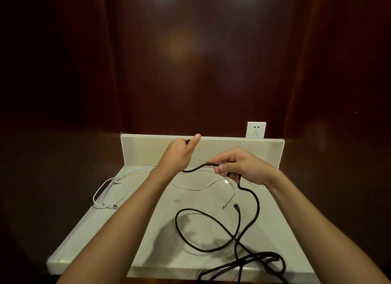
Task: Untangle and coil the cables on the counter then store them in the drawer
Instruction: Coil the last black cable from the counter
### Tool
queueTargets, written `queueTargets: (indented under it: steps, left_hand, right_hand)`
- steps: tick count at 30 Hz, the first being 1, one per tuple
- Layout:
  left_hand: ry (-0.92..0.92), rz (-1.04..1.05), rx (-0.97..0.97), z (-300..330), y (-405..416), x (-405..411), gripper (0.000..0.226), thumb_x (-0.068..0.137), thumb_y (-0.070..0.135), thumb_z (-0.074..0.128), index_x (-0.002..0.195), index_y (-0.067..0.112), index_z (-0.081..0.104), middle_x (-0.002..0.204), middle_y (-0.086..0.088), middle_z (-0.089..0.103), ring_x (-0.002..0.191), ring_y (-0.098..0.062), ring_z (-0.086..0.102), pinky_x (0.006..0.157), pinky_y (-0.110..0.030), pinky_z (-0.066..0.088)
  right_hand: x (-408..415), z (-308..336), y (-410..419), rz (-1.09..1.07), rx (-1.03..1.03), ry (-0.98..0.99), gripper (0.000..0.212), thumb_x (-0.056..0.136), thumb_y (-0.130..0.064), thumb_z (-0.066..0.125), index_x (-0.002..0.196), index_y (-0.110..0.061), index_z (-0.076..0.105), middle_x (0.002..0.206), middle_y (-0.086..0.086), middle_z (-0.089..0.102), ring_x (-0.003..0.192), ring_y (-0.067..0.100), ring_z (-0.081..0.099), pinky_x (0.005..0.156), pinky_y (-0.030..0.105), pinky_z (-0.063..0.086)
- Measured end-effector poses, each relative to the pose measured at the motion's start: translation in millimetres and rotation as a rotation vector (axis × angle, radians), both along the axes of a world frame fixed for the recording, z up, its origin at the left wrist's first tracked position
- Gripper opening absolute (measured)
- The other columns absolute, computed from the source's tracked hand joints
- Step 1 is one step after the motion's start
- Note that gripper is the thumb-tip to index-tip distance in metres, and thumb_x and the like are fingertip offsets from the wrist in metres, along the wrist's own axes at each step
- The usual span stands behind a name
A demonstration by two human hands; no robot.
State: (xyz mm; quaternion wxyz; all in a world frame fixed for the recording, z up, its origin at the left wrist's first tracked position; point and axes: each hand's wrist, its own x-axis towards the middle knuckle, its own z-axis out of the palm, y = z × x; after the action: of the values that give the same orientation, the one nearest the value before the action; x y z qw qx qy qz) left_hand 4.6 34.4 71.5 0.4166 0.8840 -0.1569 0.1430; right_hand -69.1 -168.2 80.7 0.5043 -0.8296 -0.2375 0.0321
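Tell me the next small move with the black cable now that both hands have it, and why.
Probably bring the right hand toward the left hand to lay a first loop. The left pinches one end of the black cable, the right grips it further along, and the rest lies in crossed loops on the counter, apart from the white cable.

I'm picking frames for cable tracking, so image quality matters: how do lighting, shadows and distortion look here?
Head view: two ceiling lights glare at the top edge, and the dark wall panels stay dim. The hands cast soft shadows on the pale counter under the black cable. The white cable has low contrast against it. Wide-angle distortion stretches the forearms and darkens the corners.
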Motion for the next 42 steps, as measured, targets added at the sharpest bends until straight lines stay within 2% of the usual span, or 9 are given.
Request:
queueTargets:
  steps: [4,10,14,17,19,22,29,35,42]
  left_hand:
    - [0.282,-0.184,0.127,-5.4,-2.2,-12.2,0.082,0.1,0.068,0.014,0.07,0.007,0.061,0.059,-0.006,0.061,0.055,-0.021,0.056,0.058,-0.03,0.046]
    - [0.711,-0.58,0.071,-7.6,-1.9,-23.3,0.103,0.091,0.079,0.003,0.092,-0.003,0.066,0.067,-0.009,0.059,0.056,-0.02,0.055,0.054,-0.029,0.047]
    - [0.769,-0.704,0.101,-2.3,-1.9,-34.2,0.081,0.095,0.076,0.026,0.086,0.004,0.061,0.067,-0.006,0.056,0.054,-0.016,0.05,0.052,-0.026,0.044]
    - [0.734,-0.835,0.085,-2.8,2.7,-38.0,0.046,0.093,0.051,0.056,0.082,0.006,0.059,0.066,-0.006,0.054,0.053,-0.015,0.049,0.049,-0.026,0.042]
    - [0.76,-0.894,0.047,-4.2,4.8,-38.3,0.042,0.095,0.045,0.054,0.079,0.006,0.057,0.063,-0.006,0.052,0.051,-0.015,0.046,0.047,-0.025,0.04]
    - [0.847,-0.936,-0.113,-6.5,7.0,-38.5,0.048,0.097,0.05,0.045,0.078,0.006,0.056,0.057,-0.004,0.049,0.045,-0.012,0.041,0.044,-0.021,0.035]
    - [0.813,-0.787,-0.552,-8.9,12.0,-28.9,0.053,0.095,0.055,0.042,0.077,0.008,0.061,0.058,-0.003,0.048,0.043,-0.01,0.038,0.041,-0.019,0.032]
    - [0.69,-0.55,-0.776,-3.3,4.2,-25.6,0.058,0.104,0.055,0.035,0.082,0.008,0.061,0.065,-0.003,0.053,0.048,-0.01,0.045,0.044,-0.019,0.037]
    - [0.385,-0.321,-0.795,1.1,-4.4,-23.2,0.057,0.105,0.049,0.043,0.092,-0.001,0.066,0.069,-0.013,0.058,0.053,-0.021,0.053,0.05,-0.029,0.045]
  right_hand:
    - [2.0,7.3,4.0,0.003,0.011,-0.051,0.032,0.095,0.009,0.05,0.114,-0.003,0.071,0.073,-0.001,0.061,0.062,0.006,0.053,0.048,0.02,0.044]
    - [11.4,1.0,3.0,-0.077,0.142,-0.084,0.028,0.093,0.009,0.054,0.105,-0.005,0.074,0.079,0.008,0.07,0.065,0.012,0.057,0.048,0.02,0.044]
    - [13.1,-0.5,-0.5,-0.099,0.18,-0.103,0.022,0.091,0.01,0.058,0.099,-0.002,0.074,0.069,0.006,0.071,0.056,0.008,0.059,0.044,0.018,0.042]
    - [13.3,1.4,1.6,-0.108,0.206,-0.076,0.015,0.089,0.007,0.064,0.096,-0.002,0.073,0.066,0.011,0.069,0.068,0.012,0.069,0.043,0.019,0.04]
    - [12.3,2.6,2.2,-0.117,0.221,-0.046,0.013,0.089,0.005,0.065,0.095,-0.003,0.073,0.063,0.011,0.067,0.074,0.015,0.071,0.043,0.018,0.039]
    - [10.3,5.2,0.5,-0.097,0.238,0.051,0.009,0.091,0.0,0.064,0.095,-0.001,0.072,0.071,0.009,0.071,0.058,0.01,0.061,0.043,0.015,0.036]
    - [16.4,-3.7,2.7,-0.081,0.349,0.144,0.026,0.1,-0.012,0.052,0.11,0.008,0.066,0.066,0.005,0.059,0.043,0.006,0.029,0.041,0.015,0.022]
    - [17.8,-2.1,13.4,-0.182,0.292,0.095,0.011,0.098,-0.007,0.057,0.103,-0.002,0.066,0.07,0.01,0.064,0.038,0.007,0.04,0.039,0.015,0.029]
    - [20.4,1.0,19.1,-0.188,0.25,0.102,0.023,0.102,-0.015,0.052,0.098,0.0,0.069,0.06,0.006,0.057,0.041,0.008,0.043,0.04,0.015,0.03]
